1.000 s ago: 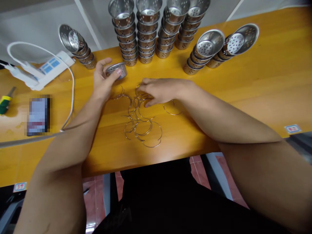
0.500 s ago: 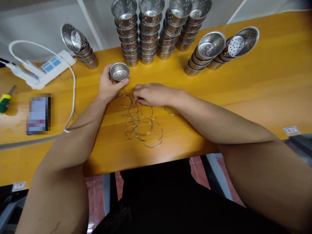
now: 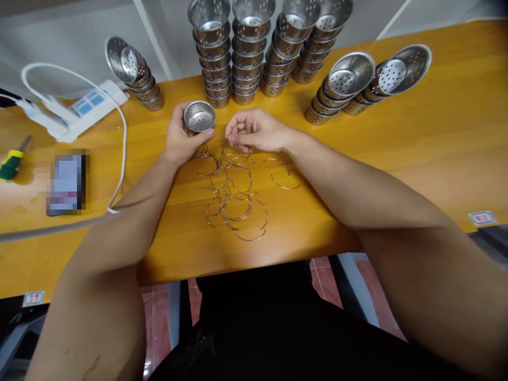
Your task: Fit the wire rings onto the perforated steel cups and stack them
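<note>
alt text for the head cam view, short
A person's left hand holds a small perforated metal cup while the right hand pinches a wire ring above loose wire rings on a yellow table.

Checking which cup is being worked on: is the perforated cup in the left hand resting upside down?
No, the perforated cup in the left hand has its open mouth facing up, showing its holed bottom inside.

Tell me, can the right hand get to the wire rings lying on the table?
Probably yes. The right hand hovers just above the pile of wire rings on the table, and nothing lies between them. The left hand with its perforated metal cup is off to the side.
</note>
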